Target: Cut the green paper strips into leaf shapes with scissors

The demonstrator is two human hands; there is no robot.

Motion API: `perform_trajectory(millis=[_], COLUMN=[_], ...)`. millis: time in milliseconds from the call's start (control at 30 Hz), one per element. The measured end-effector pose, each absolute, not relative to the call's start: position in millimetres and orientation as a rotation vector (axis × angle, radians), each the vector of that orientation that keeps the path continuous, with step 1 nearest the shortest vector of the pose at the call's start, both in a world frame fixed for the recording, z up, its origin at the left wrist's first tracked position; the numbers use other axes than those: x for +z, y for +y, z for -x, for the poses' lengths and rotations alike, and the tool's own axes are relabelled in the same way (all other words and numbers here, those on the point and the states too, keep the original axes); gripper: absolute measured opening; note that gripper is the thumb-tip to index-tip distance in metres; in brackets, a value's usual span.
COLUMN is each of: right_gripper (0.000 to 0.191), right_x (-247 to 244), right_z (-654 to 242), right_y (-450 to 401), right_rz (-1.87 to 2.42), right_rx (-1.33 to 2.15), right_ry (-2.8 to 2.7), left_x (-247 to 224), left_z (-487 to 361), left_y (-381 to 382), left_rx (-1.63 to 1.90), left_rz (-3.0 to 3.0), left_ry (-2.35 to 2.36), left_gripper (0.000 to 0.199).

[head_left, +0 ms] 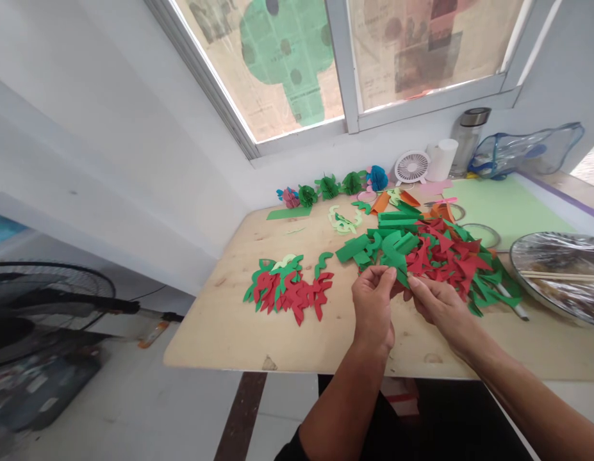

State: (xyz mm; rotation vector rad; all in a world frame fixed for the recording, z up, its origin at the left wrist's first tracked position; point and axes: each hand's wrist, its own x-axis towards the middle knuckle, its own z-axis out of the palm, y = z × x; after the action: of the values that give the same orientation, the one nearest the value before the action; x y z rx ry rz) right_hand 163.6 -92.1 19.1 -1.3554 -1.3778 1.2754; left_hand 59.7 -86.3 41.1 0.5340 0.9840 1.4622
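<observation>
Between my two hands is a piece of green paper (401, 274), held up in front of a heap of cut paper. My left hand (375, 301) pinches its left side with thumb and finger. From the right, my right hand (434, 304) pinches the other side. Behind them lie red paper scraps (453, 256) and folded green paper pieces (357, 250). Further left on the table, red cut-out shapes (297, 294) and a wavy green cut-out (321, 261) sit in a separate pile. The fingertips partly hide the held paper's lower edge.
Honeycomb paper figures (328, 186) line the wall. A small white fan (412, 168), a bottle (467, 141) and a clear bag (527, 152) stand at the back right. A plastic-covered bowl (559, 275) with chopsticks is at right. A large black fan (51, 307) stands left of the table.
</observation>
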Motion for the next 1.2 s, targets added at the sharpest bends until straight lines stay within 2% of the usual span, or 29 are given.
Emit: perform_trajectory(millis=[367, 967, 1200], right_gripper=[0.044, 0.044, 0.035], right_x=[21.1, 31.0, 28.1], right_z=[-163.4, -168.0, -173.7], right_y=[-92.9, -94.0, -95.4], right_rz=[1.355, 1.372, 1.284], right_rx=[1.258, 1.18, 1.311], right_ry=[-1.401, -1.564, -1.264], left_x=[44.8, 47.4, 41.5], left_z=[-60.3, -51.9, -47.7], left_y=[-88.8, -94.3, -95.5], left_rx=[1.459, 1.478, 1.431], left_rz=[-0.465, -0.452, -0.507], left_ry=[0.973, 0.944, 0.987], left_gripper=[0.02, 0.017, 0.019])
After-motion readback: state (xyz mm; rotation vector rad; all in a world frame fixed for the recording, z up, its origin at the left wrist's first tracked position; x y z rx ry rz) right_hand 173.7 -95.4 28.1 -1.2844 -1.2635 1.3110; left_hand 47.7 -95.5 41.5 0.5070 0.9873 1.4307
